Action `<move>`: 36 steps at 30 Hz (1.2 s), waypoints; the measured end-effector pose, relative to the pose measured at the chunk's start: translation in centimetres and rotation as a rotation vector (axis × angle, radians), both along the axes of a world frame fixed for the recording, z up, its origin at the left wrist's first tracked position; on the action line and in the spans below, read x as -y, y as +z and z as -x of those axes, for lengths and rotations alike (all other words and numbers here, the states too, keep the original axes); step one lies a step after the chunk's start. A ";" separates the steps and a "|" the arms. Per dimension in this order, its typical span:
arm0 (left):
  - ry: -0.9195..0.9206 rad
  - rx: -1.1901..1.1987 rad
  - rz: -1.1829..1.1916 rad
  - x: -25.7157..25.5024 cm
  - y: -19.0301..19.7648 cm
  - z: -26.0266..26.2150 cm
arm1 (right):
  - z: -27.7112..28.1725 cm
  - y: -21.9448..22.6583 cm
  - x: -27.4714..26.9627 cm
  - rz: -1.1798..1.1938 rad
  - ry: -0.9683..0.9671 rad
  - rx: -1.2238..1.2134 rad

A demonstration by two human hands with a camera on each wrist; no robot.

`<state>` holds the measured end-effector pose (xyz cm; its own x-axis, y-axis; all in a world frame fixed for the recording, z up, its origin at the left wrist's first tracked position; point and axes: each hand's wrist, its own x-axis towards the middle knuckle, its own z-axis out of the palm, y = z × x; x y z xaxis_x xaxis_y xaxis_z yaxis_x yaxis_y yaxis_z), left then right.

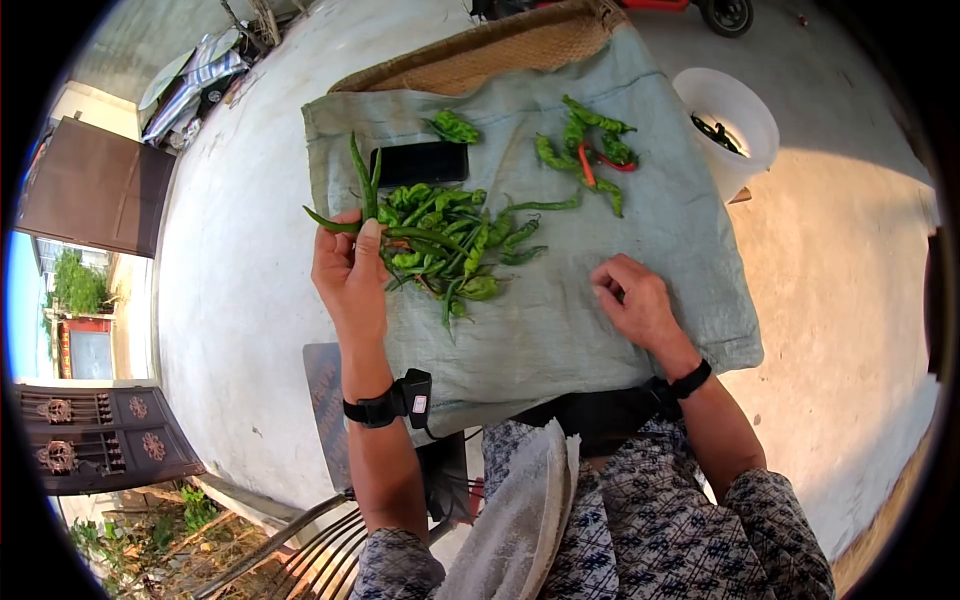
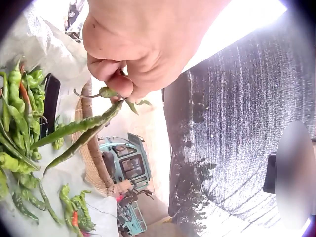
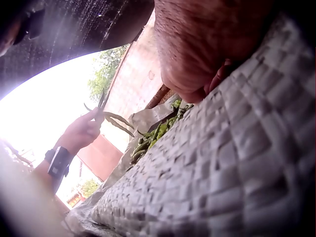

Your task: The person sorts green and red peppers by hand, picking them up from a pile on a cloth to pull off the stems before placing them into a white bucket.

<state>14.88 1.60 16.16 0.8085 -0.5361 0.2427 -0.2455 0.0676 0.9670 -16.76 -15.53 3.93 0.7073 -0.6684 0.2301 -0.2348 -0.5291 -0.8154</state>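
Note:
The left hand [image 1: 350, 275] pinches several long green peppers [image 1: 368, 195] between thumb and fingers, raised at the left edge of a pepper pile [image 1: 440, 235]. In the left wrist view the held peppers [image 2: 81, 131] hang from the fingertips of the left hand [image 2: 143, 44]. The right hand [image 1: 637, 305] rests on the pale woven sack [image 1: 560, 330], right of the pile, its fingers curled; a small dark gap shows beneath them, and whether they hold anything is hidden. In the right wrist view the right hand [image 3: 212, 44] lies close over the woven surface [image 3: 207, 163].
Behind the pile lies a black phone [image 1: 420, 162], with one green pepper clump [image 1: 453, 126] beyond it. A smaller group of green and red peppers [image 1: 588, 150] sits at the sack's back right. A white bucket [image 1: 745, 110] with dark contents stands to the right.

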 end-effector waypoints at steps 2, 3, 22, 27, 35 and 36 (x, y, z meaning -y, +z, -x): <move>0.003 -0.119 0.059 0.1 0.4 0.9 | 0.0 0.0 0.0 -0.002 0.003 0.003; -0.021 -0.186 0.089 0.2 0.4 1.5 | 0.0 0.0 0.0 -0.005 0.005 0.007; -0.439 -1.063 0.229 7.5 -7.9 15.4 | 2.0 1.3 1.1 -0.715 0.237 0.324; -0.370 -1.101 0.241 8.0 -9.5 15.5 | 1.8 0.1 1.6 -0.822 0.335 0.247; -0.293 -1.080 0.287 8.3 -9.4 15.6 | 1.6 -2.0 2.3 -0.801 0.321 0.170; -0.280 -1.050 0.319 8.3 -9.1 15.6 | 1.6 -2.1 2.5 -0.799 0.301 0.184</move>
<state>-0.71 -6.73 7.08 0.5537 -0.7656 -0.3274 0.7405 0.2730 0.6141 -18.35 -18.02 1.85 0.8776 -0.4688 -0.1002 -0.0054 0.1993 -0.9799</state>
